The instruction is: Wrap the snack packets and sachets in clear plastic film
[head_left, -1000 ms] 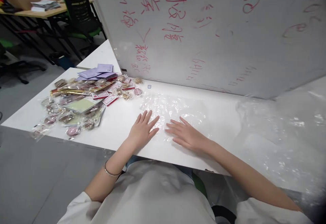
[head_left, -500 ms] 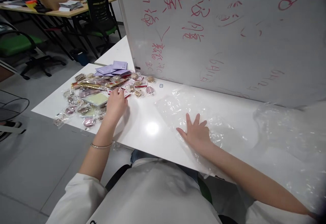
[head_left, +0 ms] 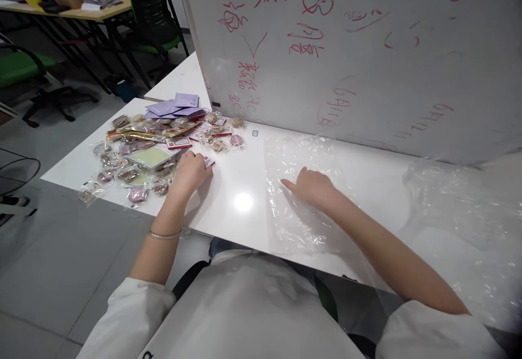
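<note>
My left hand (head_left: pixel 191 173) is closed on a small red and white packet (head_left: pixel 209 162) at the right edge of a pile of packaged items. A pale green flat packet (head_left: pixel 153 155) lies just left of it, and purple sachets (head_left: pixel 163 108) top the back of the pile. Round wrapped pieces, such as a pink one (head_left: pixel 137 195), spread around the front. My right hand (head_left: pixel 313 186) rests on a clear plastic bag (head_left: pixel 285 223), its fingers curled under and the thumb pointing left; whether it pinches the film is hidden.
Behind the white table (head_left: pixel 240 223) stands a whiteboard (head_left: pixel 367 76) with red writing. More clear plastic (head_left: pixel 460 212) lies at the right. A small label (head_left: pixel 255 133) sits near the board. Chairs and a desk (head_left: pixel 98 13) are at the back left.
My left hand has drawn the red and white packet toward me, off the pile. My right hand's fingers have curled from spread, and the bag beneath lies straighter.
</note>
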Motion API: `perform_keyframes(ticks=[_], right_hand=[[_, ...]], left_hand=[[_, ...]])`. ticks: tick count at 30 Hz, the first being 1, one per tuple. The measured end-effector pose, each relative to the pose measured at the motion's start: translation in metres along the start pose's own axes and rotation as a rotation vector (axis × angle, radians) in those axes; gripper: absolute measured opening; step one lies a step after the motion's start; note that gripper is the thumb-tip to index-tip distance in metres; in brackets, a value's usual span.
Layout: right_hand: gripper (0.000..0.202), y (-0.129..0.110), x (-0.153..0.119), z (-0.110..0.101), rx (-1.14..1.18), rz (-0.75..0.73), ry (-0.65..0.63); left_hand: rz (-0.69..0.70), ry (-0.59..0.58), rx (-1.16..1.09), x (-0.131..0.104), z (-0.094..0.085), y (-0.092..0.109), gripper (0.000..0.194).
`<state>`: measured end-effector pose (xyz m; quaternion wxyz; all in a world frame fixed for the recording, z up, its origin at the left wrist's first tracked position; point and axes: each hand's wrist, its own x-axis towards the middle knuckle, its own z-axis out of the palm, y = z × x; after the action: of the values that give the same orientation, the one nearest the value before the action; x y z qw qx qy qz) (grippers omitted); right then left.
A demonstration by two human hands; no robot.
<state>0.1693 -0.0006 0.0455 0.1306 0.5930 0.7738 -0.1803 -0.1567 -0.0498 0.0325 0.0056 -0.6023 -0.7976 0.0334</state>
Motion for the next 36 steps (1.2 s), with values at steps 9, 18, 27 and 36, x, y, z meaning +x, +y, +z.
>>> perform_keyframes(ticks=[9,18,27,36], right_hand=[[0.064,0.068,-0.019,0.059,0.022,-0.308,0.277],[0.059,0.069,-0.012,0.06,0.568,-0.186,0.241],[0.056,0.063,-0.026,0.059,0.499,-0.354,0.235],[0.057,0.067,-0.031,0.053,0.626,-0.385,0.226]], left_hand=[[0.638,0.134,-0.637,-0.077,-0.008,0.102,0.034],[1.139,0.014,-0.441,-0.08,0.022,0.175,0.036],[-0.061,0.3,-0.33,0.034,-0.009,0.031,0.048],[-0.229,0.063,-0.136,0.067,-0.011,0.016,0.045]])
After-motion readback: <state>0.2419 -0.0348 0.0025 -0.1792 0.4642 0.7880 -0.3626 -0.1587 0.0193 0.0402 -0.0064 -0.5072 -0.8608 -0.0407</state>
